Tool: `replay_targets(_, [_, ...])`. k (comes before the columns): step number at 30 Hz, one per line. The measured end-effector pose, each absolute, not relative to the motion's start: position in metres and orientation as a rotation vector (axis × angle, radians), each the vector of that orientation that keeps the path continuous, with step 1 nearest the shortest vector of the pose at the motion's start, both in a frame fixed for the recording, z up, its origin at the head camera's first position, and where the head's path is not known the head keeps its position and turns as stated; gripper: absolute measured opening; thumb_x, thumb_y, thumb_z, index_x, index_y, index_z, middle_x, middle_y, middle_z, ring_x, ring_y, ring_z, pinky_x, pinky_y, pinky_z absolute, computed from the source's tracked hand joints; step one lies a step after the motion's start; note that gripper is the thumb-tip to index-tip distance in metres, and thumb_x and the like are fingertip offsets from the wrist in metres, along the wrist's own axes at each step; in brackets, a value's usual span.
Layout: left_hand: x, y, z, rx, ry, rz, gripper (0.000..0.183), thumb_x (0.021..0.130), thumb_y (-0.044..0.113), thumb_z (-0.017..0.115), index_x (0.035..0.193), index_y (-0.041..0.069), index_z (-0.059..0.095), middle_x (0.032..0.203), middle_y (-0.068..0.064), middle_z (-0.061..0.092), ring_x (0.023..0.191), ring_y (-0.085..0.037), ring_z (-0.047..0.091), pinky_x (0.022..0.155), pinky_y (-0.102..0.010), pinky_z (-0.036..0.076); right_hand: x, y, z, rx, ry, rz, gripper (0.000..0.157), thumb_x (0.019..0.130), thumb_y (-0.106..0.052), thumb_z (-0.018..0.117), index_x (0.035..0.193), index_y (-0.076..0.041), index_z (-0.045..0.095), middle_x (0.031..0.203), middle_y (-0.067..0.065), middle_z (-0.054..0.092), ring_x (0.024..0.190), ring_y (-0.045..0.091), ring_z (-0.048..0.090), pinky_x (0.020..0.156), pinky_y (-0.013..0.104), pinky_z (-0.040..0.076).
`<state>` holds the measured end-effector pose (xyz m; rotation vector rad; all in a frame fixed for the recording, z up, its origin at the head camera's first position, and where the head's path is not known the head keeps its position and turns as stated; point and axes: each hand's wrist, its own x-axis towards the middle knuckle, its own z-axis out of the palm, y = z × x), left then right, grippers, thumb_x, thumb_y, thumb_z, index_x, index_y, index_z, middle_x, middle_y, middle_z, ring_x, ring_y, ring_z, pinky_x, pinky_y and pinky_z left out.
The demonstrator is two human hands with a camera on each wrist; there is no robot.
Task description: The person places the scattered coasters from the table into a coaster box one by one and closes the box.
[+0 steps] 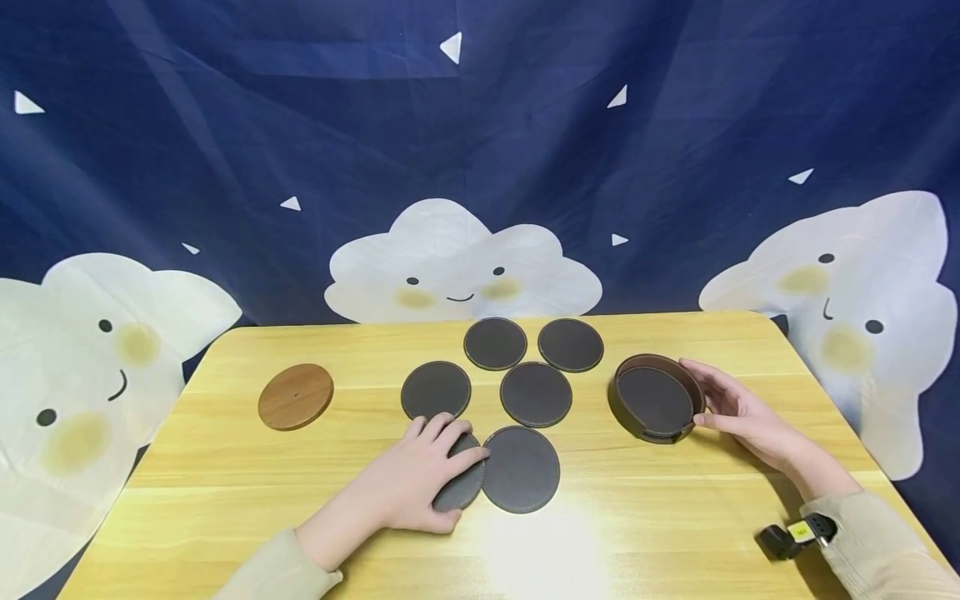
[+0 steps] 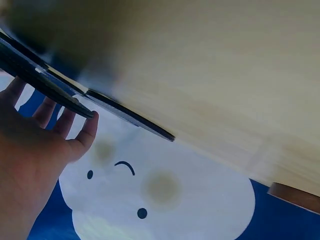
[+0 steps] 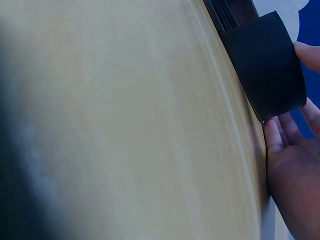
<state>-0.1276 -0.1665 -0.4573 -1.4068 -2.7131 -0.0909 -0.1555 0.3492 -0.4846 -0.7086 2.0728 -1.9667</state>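
Note:
My left hand [image 1: 416, 483] holds a dark round coaster [image 1: 463, 486] by its edges, fingers across the top and thumb at the near side. In the left wrist view this coaster looks tilted above the others. Beside it lies another stitched coaster [image 1: 522, 471], partly overlapped at its left edge in the head view. On the right, my right hand [image 1: 750, 421] grips the side of a round brown-black coaster holder [image 1: 626, 417], thumb near its front slot and fingers round the far side. Stacked coaster edges [image 3: 225, 15] show in the slot; a dark coaster [image 1: 656, 402] tops them.
Several dark coasters lie flat mid-table, including a left one [image 1: 437, 390], a middle one [image 1: 536, 394] and two at the back [image 1: 495, 343]. A brown wooden disc [image 1: 296, 397] sits at the left. Behind the table [image 1: 225, 467] hangs a blue cloth [image 1: 480, 150].

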Motion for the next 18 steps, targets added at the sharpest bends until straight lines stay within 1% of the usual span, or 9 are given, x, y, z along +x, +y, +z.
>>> replay_targets(7, [-0.138, -0.152, -0.457, -1.437, -2.688, -0.021, 0.077, 0.074, 0.054, 0.074, 0.146, 0.032, 0.058, 0.144, -0.007, 0.054, 0.132, -0.028, 0.049, 0.096, -0.046, 0.044, -0.156, 0.349, -0.483, -0.710, 2.061, -1.971, 0.079, 0.093, 0.024, 0.050, 0.165, 0.004, 0.024, 0.161, -0.015, 0.048, 0.145, -0.008, 0.046, 0.113, 0.006, 0.034])
replay_targets(13, [-0.148, -0.140, -0.455, -1.456, -2.702, -0.038, 0.076, 0.076, 0.053, 0.074, 0.146, 0.032, 0.058, 0.144, -0.007, 0.053, 0.131, -0.027, 0.049, 0.095, -0.044, 0.043, -0.156, 0.349, -0.483, -0.709, 2.058, -1.972, 0.079, 0.093, 0.024, 0.050, 0.165, 0.005, 0.024, 0.161, -0.014, 0.048, 0.145, -0.007, 0.046, 0.113, 0.007, 0.034])
replay_targets(18, [-0.156, -0.128, -0.453, -1.466, -2.711, -0.056, 0.076, 0.077, 0.055, 0.074, 0.147, 0.031, 0.058, 0.146, -0.007, 0.052, 0.130, -0.026, 0.049, 0.096, -0.044, 0.043, -0.156, 0.350, -0.484, -0.697, 2.080, -1.956, 0.079, 0.094, 0.024, 0.050, 0.165, 0.003, 0.025, 0.160, -0.016, 0.048, 0.145, -0.009, 0.044, 0.113, 0.005, 0.032])
